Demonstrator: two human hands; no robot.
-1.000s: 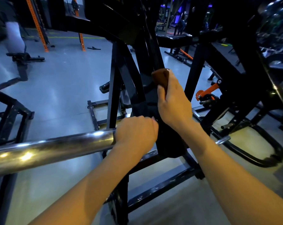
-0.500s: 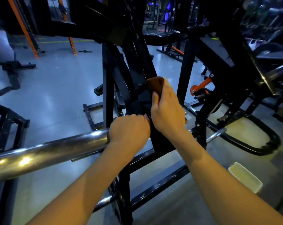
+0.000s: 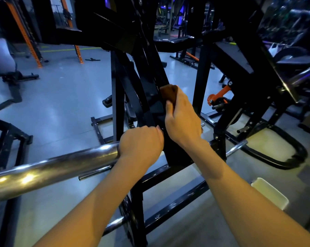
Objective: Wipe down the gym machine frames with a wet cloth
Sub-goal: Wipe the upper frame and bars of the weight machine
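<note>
A black gym machine frame (image 3: pixel 150 81) rises in front of me, its slanted black bar running up through the middle of the view. My right hand (image 3: pixel 181 120) grips a brown cloth (image 3: pixel 169 92) and holds it against that slanted bar, the cloth sticking out above my fingers. My left hand (image 3: pixel 140 144) is curled round the inner end of a thick chrome bar (image 3: pixel 52 168) that juts out to the left, just below and left of my right hand.
A white rectangular tub (image 3: pixel 270 193) sits on the floor at the lower right. Black base rails (image 3: pixel 173 204) cross below my arms. An orange-handled part (image 3: pixel 220 97) and more machines stand to the right. Orange rack uprights (image 3: pixel 24 34) and a person (image 3: pixel 1 49) are at the far left.
My right hand with the cloth has slid a little down the slanted bar. The view has tipped downward, bringing the white tub into sight. My left hand stays on the chrome bar.
</note>
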